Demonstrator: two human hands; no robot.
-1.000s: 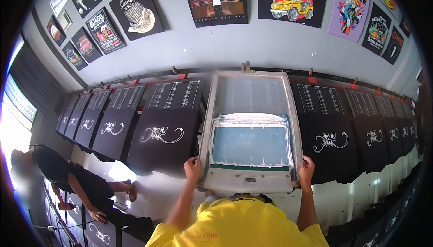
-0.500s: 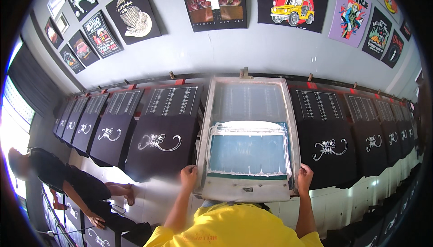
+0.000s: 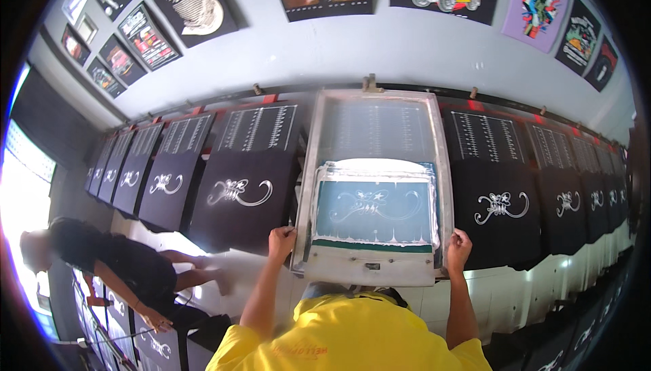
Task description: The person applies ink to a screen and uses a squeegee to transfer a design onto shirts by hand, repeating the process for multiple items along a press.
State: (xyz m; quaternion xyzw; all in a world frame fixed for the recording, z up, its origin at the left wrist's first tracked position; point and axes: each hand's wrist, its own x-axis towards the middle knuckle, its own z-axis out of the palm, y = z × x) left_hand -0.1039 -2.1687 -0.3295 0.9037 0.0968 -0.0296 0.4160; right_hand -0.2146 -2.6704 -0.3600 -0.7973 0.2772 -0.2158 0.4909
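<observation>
In front of me lies a screen printing frame with pale side rails, set over a pallet in the row. White ink is banked along the upper part of its blue-green mesh and lines the sides. A scroll-shaped design shows faintly through the mesh. My left hand is closed at the frame's lower left edge. Opposite, my right hand is closed at the lower right edge. What lies directly under the frame is mostly hidden.
Black shirts with white scroll prints lie on pallets to the left, and more to the right. A rail with clamps runs behind them. At lower left another person bends over a second row.
The row and frame appear higher in view, and the design shows more clearly through the mesh. My hands stay at the frame's sides. The other person appears slightly farther right.
</observation>
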